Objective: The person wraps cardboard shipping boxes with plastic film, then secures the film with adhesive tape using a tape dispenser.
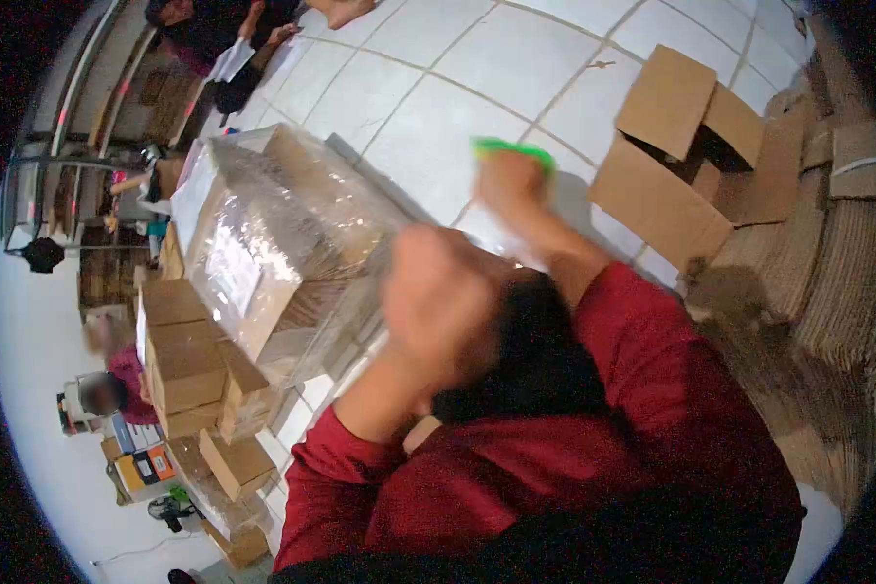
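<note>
My right hand (508, 185) is stretched forward over the white tiled floor, its fingers closed on a bright green item (526, 149), blurred by motion. Nearer to my body, my left hand (433, 292) is raised and smeared by motion, so its fingers cannot be made out. Left of it stands a big carton (297, 209) wrapped in clear plastic film, with a white label on its side. To the right of my right hand, an open cardboard box (662, 190) lies on the floor with its flaps spread.
Stacked flat cardboard (837, 292) lines the right side. Brown boxes (190, 360) are piled at the left. One person (209, 44) sits at the top left with papers; another person (127, 384) is at the far left. A small fan (170, 508) stands at the lower left.
</note>
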The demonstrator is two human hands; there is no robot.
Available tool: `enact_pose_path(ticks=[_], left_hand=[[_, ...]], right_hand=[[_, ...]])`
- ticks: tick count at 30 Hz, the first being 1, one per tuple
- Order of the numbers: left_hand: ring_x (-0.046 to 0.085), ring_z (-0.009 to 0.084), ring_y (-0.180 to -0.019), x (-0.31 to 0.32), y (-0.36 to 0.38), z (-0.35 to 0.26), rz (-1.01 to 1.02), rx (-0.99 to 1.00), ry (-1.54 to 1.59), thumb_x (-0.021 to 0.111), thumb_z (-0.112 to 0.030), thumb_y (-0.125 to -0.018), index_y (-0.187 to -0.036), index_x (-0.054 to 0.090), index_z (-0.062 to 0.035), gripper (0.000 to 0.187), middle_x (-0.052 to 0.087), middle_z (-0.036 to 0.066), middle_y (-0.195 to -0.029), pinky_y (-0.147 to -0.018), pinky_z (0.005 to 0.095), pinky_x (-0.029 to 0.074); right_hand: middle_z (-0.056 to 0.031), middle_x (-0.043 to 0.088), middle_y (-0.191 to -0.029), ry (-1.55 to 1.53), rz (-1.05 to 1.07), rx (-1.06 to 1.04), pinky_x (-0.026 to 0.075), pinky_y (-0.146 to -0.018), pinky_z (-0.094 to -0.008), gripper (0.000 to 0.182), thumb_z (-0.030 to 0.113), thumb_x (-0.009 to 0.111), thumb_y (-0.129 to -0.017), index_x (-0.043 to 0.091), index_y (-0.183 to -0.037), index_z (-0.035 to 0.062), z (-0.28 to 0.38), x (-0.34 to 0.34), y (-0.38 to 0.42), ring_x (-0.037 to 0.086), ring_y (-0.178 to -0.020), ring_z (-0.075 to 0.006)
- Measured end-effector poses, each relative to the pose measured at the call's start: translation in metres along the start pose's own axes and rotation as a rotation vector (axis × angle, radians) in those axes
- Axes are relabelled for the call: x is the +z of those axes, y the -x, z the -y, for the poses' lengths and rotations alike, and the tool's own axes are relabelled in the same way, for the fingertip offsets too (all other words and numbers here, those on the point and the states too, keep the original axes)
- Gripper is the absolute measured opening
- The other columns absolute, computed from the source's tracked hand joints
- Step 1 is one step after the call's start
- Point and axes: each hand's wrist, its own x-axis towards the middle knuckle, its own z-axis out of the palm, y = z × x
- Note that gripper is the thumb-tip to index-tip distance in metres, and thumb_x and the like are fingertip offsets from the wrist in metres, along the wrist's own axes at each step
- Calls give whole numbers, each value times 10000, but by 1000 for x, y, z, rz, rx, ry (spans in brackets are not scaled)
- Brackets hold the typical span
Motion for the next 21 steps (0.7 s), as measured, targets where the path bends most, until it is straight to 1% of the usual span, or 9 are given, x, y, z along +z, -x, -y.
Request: enact_pose_path(ticks=[2,3,4,11,12,14,16,19,21], left_hand=[[484,160,-636,-9,-13,3,-209,-694,415,519,2,-702,-708,519,7,8,529,66,-718,-617,256,400],[475,153,-606,-22,-22,23,-67,-646,88,541,15,-673,-684,537,-15,33,520,68,-690,-578,259,389],[450,83,-639,-31,-20,31,-157,-940,333,551,-54,-746,-740,536,-30,29,520,7,-722,-577,212,363],[433,83,-638,-49,47,50,-317,-1149,759,534,-68,-774,-824,507,-43,62,498,7,-742,-588,200,343],[435,90,-640,-48,54,50,-321,-1165,794,521,-68,-781,-829,499,-42,58,491,11,-739,-590,207,347],[428,82,-664,-47,65,49,-338,-1210,975,520,-71,-783,-842,503,-55,63,493,1,-771,-597,205,341],[422,74,-677,-44,73,50,-348,-1226,1084,522,-80,-785,-851,509,-70,68,498,-8,-796,-600,202,335],[416,70,-683,-41,83,51,-376,-1225,1121,523,-84,-786,-853,513,-73,68,497,-14,-799,-598,206,333],[414,70,-685,-38,96,55,-388,-1225,1014,517,-88,-791,-883,514,-65,95,501,-12,-812,-601,210,335]], right_hand=[[-187,585,-751,-82,47,67,446,-632,-394,374,385,506,-701,610,-746,29,-28,2,-10,579,-734,-310],[-178,587,-757,-209,4,134,448,-623,-391,383,398,502,-709,611,-751,33,-32,-4,10,580,-730,-308],[-173,588,-776,-160,-5,172,445,-640,-392,398,410,507,-708,610,-755,28,-42,3,12,577,-742,-304],[-171,544,-946,392,-191,73,366,-824,-379,579,485,553,-676,528,-994,1,-60,11,37,490,-955,-297],[-164,486,-1077,110,171,57,316,-890,-379,690,559,537,-652,501,-1058,3,-40,-16,27,439,-1032,-296],[-157,458,-1127,-882,334,-195,300,-910,-398,753,584,502,-669,422,-1152,13,-9,-27,27,418,-1067,-288],[-154,452,-1141,-1917,1142,-307,324,-896,-382,752,565,482,-700,359,-1199,17,14,-31,36,415,-1082,-244],[-112,480,-1121,-1934,1183,-612,369,-854,-356,573,420,431,-805,350,-1195,9,28,-31,41,469,-1021,-224],[-95,541,-1005,-1866,1215,-387,414,-790,-309,444,306,518,-785,448,-1099,0,31,-28,41,525,-915,-194]])
